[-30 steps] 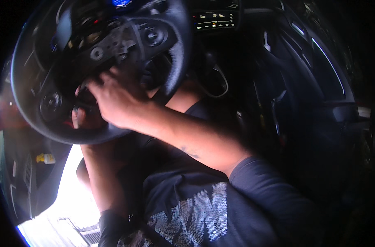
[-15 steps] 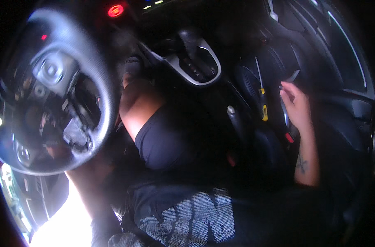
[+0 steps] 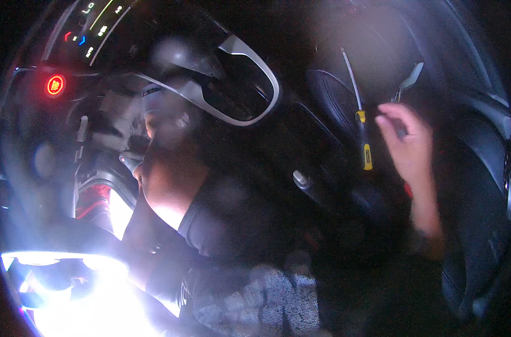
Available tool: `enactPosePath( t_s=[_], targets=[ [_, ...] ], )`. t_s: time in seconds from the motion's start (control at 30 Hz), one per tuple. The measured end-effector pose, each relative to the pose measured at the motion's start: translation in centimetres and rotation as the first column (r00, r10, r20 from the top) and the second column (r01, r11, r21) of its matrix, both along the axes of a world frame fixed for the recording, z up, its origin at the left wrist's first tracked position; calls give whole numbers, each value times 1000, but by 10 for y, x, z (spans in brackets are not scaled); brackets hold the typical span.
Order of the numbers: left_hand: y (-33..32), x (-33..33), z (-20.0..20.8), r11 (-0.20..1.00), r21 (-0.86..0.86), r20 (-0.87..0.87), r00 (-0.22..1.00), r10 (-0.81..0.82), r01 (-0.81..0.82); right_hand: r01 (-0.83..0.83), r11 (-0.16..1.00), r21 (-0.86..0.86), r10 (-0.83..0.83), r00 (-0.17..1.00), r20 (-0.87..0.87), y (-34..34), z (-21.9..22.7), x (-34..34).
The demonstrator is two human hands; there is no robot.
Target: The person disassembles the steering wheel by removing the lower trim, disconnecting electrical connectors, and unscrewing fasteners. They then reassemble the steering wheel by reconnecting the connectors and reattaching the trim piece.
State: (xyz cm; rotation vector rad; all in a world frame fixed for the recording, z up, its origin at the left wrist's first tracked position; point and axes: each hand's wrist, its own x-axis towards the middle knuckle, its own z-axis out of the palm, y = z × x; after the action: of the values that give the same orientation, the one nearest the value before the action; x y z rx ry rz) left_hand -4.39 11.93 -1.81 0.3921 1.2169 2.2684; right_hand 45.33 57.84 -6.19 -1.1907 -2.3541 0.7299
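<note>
My right hand (image 3: 408, 140) hovers at the passenger seat, its fingers curved and the thumb apart from them. I see nothing held between the fingertips, though part of the palm is in shadow. Just beyond the fingers a pale metal tool (image 3: 411, 77) lies on the seat; its lower part is hidden behind the hand, so its kind is unclear. To the left of the hand a screwdriver (image 3: 366, 140) with a yellow and black handle rests with its shaft pointing away. My left hand is not in view.
The gear selector's silver surround (image 3: 272, 92) and the handbrake lever (image 3: 301, 180) stand between me and the dark passenger seat (image 3: 474, 154). A red-lit round button (image 3: 55, 85) glows on the dashboard at upper left. My bent leg (image 3: 174, 180) fills the middle left. Bright light washes out the lower left.
The view has swung right, so the steering wheel has mostly left it. My right hand remains beside the screwdriver and metal tool, its fingers shifted slightly. Both tools lie much as before.
</note>
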Motion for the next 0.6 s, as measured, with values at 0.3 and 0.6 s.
enactPosePath(
  t_s=[0.3,0.6],
  targets=[
    [-12,8,-7,1000,26,27,1000,-10,9,-483,860,166,444,867,226,-11,-13,-52],
    [-26,19,-17,996,86,35,999,-15,12,-932,340,123,579,311,754,-20,-80,-98]
  ],
)
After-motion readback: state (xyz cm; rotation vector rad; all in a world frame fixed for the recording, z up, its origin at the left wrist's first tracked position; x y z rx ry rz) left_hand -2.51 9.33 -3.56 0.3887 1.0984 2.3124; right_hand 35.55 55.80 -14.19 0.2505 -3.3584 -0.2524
